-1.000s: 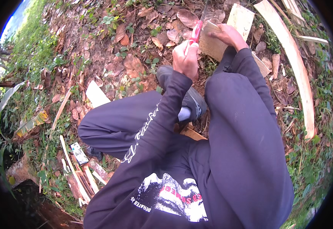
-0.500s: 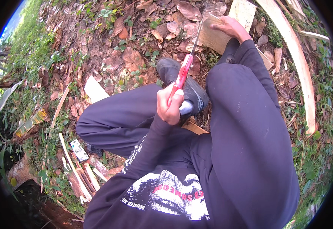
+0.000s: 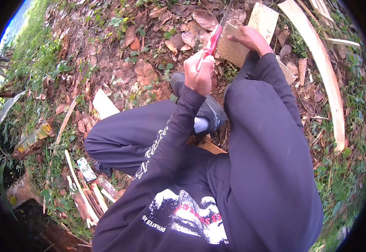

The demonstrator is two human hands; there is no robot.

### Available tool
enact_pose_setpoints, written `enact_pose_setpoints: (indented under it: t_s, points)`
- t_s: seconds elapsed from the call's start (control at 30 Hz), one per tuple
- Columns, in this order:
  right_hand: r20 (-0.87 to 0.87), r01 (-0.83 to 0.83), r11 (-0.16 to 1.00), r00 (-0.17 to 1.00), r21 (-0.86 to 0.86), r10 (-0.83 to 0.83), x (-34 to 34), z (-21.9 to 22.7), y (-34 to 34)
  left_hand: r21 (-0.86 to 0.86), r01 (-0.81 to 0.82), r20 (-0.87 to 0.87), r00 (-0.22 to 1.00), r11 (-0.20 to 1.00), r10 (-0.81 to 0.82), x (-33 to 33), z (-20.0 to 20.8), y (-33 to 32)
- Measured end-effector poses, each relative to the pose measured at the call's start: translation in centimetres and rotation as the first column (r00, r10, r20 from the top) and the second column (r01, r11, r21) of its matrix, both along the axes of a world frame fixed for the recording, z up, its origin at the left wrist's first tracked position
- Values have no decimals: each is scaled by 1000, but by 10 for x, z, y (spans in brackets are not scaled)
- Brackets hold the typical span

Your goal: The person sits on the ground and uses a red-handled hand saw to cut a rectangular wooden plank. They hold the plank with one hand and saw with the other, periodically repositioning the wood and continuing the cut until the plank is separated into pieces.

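Observation:
My left hand (image 3: 199, 72) is wrapped round the red handle (image 3: 213, 41) of a hand saw. Its narrow metal blade (image 3: 226, 16) points away from me and runs up past the left side of a short wooden board (image 3: 232, 51); whether its edge touches the wood I cannot tell. My right hand (image 3: 253, 41) grips the upper part of that board, thumb and fingers at its edge. Close to the lower right of the board is my dark right shoe (image 3: 246, 67), partly covered by the trouser leg.
A pale plank (image 3: 267, 19) lies behind my right hand, and a long curved wood strip (image 3: 323, 63) bends down the right side. My left shoe (image 3: 211, 110) rests between my legs. At lower left, a phone (image 3: 86, 169) lies by several wood sticks (image 3: 82, 191). Dry leaves (image 3: 145, 72) cover the ground.
My left hand has pushed forward and slightly right with the saw, so its handle is now beside the board. The right hand and board have shifted only slightly in view.

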State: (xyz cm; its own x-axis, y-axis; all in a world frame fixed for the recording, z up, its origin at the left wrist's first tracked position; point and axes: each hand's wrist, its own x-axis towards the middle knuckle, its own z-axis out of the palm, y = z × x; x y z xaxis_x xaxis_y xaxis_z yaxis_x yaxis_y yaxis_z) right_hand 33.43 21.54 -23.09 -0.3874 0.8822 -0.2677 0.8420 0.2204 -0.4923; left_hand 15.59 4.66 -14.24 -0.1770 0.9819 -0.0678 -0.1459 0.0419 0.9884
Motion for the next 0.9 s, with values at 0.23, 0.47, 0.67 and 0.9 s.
enact_pose_setpoints:
  t_s: [0.23,0.47,0.67,0.9]
  points:
    - [-124,11,995,992,101,1,4,-14,5,9,-25,35,999,1000,24,4,-11,9]
    - [-48,-17,997,999,71,20,5,-32,3,-69,3,69,998,998,2,2,-27,11]
    - [-53,-40,996,998,85,44,7,-39,11,-74,69,-160,984,995,-80,-1,-27,2]
    - [-87,-32,999,996,41,35,8,-39,12,-174,104,-77,990,979,-119,-32,2,-103]
